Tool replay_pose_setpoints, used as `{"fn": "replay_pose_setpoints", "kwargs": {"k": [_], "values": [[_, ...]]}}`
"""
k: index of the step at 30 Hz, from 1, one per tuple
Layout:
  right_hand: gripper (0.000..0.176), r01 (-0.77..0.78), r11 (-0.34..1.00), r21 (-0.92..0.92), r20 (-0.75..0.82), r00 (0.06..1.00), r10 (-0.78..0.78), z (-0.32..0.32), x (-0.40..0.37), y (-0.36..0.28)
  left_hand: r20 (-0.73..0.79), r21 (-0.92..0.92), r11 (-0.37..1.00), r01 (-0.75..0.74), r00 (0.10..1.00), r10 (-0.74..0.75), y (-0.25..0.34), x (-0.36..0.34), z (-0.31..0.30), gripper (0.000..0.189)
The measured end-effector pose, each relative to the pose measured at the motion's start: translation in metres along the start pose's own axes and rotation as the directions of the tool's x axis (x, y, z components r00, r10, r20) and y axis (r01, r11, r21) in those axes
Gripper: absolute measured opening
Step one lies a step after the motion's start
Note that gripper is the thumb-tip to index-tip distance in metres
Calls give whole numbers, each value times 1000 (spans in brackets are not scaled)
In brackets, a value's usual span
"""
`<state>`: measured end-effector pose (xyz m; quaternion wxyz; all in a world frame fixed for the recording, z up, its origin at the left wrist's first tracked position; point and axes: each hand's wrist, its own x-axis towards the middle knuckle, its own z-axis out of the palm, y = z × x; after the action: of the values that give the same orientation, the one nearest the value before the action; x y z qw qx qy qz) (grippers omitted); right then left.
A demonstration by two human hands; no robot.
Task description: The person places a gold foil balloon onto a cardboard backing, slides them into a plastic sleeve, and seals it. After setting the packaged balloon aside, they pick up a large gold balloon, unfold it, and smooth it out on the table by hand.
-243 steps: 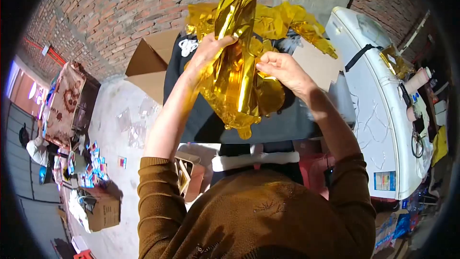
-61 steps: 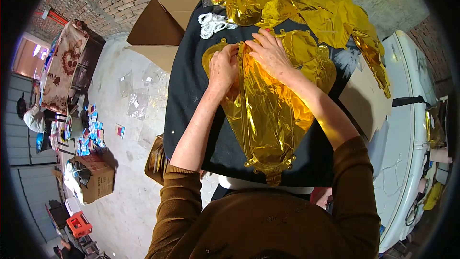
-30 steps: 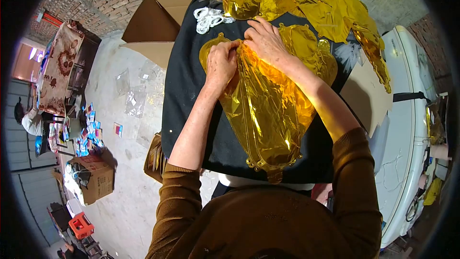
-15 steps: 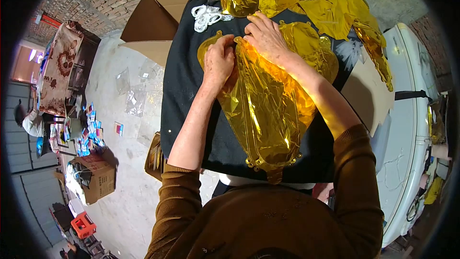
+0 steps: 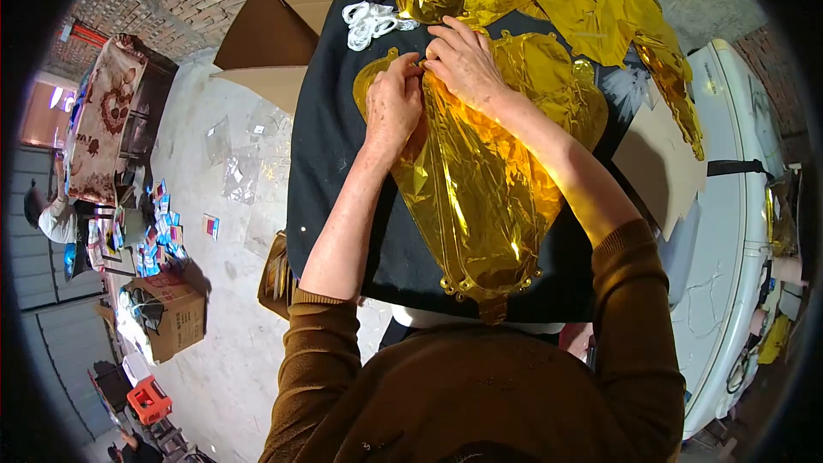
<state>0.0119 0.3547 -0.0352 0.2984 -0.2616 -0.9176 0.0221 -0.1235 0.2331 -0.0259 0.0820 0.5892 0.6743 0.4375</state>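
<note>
A flat gold foil piece (image 5: pixel 480 231) lies on the black-covered table (image 5: pixel 330 171), its narrow end with small tabs toward me. At its upper edge, my left hand (image 5: pixel 394 107) pinches the foil with thumb and forefinger. Right beside it, my right hand (image 5: pixel 463 64) has its fingertips bent down on the same foil edge, close to the left fingertips. White looped ties (image 5: pixel 370 26) lie just beyond my left hand. More crumpled gold foil (image 5: pixel 591 21) is heaped along the far edge.
An open cardboard box (image 5: pixel 270 34) stands left of the table, a smaller box (image 5: pixel 276 279) nearer me. A white appliance (image 5: pixel 724 249) is at the right. Clear bags (image 5: pixel 243 173) lie on the floor. Another person (image 5: pixel 58 221) is at the far left.
My right hand has moved slightly up and left, its fingertips now nearer the left ones. My left thumb and forefinger have shifted slightly toward the right hand.
</note>
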Motion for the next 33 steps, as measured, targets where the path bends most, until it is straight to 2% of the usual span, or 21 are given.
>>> {"fn": "replay_pose_setpoints", "kwargs": {"k": [3,4,5,6,7,8,9,11,12,13,15,17,19,22,23,25,27,33], "values": [[22,13,999,31,-26,1000,-12,9,-1,2,-54,-31,997,-73,996,71,-13,1,6,33],[21,43,998,35,-53,998,-41,7,-1,1,-81,27,997,-75,994,77,-8,1,3,27],[20,68,997,36,-76,995,-65,2,-2,2,-128,110,983,-148,978,162,-3,1,0,23],[18,57,997,43,-22,998,-56,-7,0,6,-127,28,987,-157,979,159,-8,4,2,23],[16,46,998,47,30,998,-48,-17,-1,7,-124,19,984,-178,976,179,-12,4,1,27],[21,71,997,41,-38,997,-69,-22,-6,-1,-92,6,990,-141,986,141,-15,6,-1,30],[19,63,993,104,13,998,-65,-45,-13,-3,-168,29,980,-196,966,198,-10,6,-3,26],[21,66,995,72,28,997,-69,-77,-38,-3,-92,104,992,-75,992,84,-3,9,-16,32],[19,103,988,117,32,994,-108,-96,-56,-6,-80,87,996,-13,997,20,6,8,-22,35],[18,142,977,159,31,988,-149,-116,-75,-9,-73,75,996,-51,996,57,12,8,-28,34],[15,94,990,108,12,995,-96,-135,-125,-16,-68,47,990,-130,989,133,25,8,-37,33],[21,94,996,7,57,994,-94,-161,-169,-38,2,26,968,-250,968,250,44,-5,-59,27],[25,17,1000,14,104,994,-19,-184,-206,-63,77,3,931,-364,929,363,65,-33,-86,21],[30,-84,996,19,152,985,80,-197,-250,-105,258,-38,912,-408,878,404,72,-91,-110,19],[31,-111,994,21,164,981,106,-199,-261,-118,378,-32,936,-350,863,335,79,-113,-117,23],[35,-122,992,4,210,970,119,-201,-273,-141,387,-67,913,-402,833,396,74,-152,-115,24],[38,-128,992,-5,228,965,126,-200,-278,-159,475,-27,948,-316,831,290,74,-184,-117,32],[41,-53,998,34,214,976,44,-192,-277,-173,414,5,947,-322,863,291,81,-225,-106,32]]}}
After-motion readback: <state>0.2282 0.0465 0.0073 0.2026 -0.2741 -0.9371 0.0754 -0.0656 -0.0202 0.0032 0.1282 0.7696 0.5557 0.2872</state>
